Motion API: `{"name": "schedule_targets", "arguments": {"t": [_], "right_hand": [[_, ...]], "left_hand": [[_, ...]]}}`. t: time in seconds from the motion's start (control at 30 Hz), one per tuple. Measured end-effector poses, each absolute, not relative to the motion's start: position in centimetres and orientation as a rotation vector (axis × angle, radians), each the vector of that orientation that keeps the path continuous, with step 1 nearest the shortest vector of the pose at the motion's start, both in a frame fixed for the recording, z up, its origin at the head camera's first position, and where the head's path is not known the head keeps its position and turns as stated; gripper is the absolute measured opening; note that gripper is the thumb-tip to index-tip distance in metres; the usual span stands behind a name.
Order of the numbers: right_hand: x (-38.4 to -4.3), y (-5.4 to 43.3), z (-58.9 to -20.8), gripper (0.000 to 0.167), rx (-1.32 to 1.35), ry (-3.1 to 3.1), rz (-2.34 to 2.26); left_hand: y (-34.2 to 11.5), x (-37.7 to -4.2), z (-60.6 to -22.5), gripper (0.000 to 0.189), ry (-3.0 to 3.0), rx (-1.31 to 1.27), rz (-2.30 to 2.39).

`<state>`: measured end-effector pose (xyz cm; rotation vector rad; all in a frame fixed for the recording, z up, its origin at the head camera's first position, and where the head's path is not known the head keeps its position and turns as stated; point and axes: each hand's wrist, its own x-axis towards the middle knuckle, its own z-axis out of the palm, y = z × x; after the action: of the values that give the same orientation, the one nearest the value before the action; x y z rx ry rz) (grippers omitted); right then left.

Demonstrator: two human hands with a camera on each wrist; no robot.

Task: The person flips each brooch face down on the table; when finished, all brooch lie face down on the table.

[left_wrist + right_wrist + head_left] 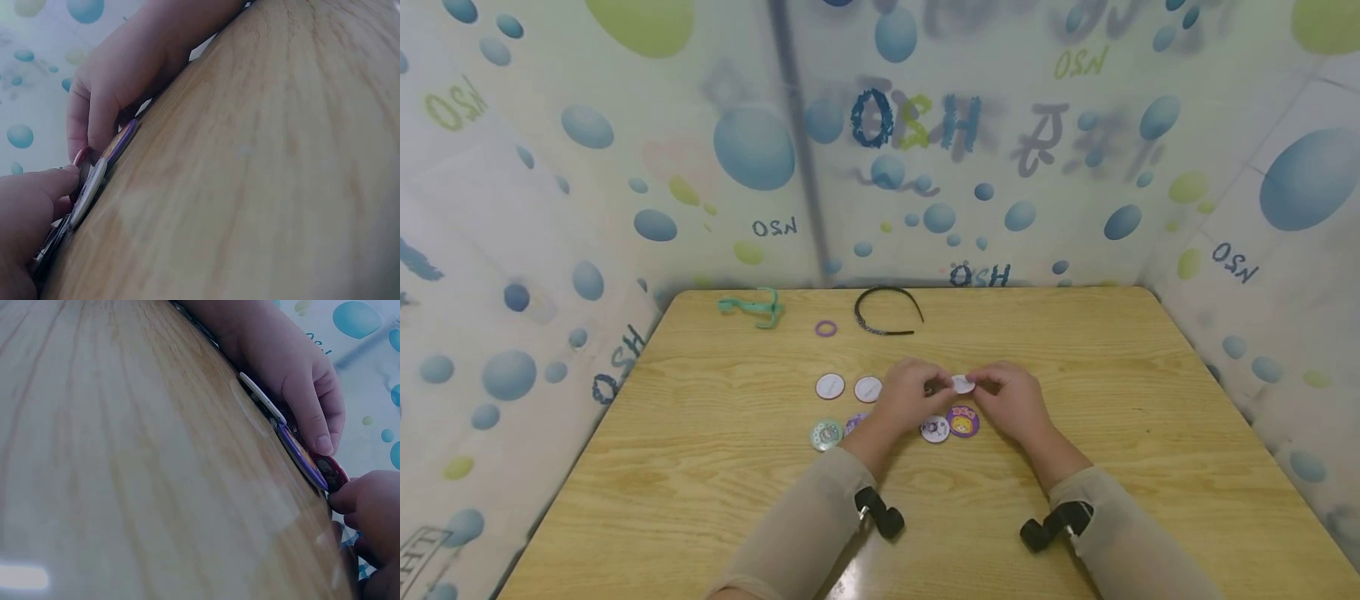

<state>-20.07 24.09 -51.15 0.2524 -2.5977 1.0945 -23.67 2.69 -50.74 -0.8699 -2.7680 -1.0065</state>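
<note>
Both hands meet at a round badge (962,384) with a white face up and a red edge. My left hand (913,392) pinches its left side and my right hand (1011,402) pinches the right side. The red edge of the badge (337,470) shows between the fingertips in the right wrist view. Just in front lie a purple badge with a yellow bear (963,422) and a white badge with a drawing (935,429). A purple badge (854,423) is partly hidden by the left forearm, beside a pale green badge (826,434).
Two white-faced round badges (830,386) lie left of the hands, the nearer one close to the left hand. Farther back on the wooden table (1090,333) are a black headband (887,333), a purple ring (826,328) and a green forked item (752,307). Patterned fabric walls (880,217) surround the table.
</note>
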Motion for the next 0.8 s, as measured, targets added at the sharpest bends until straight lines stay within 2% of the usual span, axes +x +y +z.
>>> {"name": "schedule_targets", "arguments": {"t": [0.8], "right_hand": [[-19.85, 24.20, -51.10, 0.022, 0.314, -2.711, 0.882]], "left_hand": [[2.70, -23.84, -51.02, 0.008, -2.818, -0.844, -0.978]]}}
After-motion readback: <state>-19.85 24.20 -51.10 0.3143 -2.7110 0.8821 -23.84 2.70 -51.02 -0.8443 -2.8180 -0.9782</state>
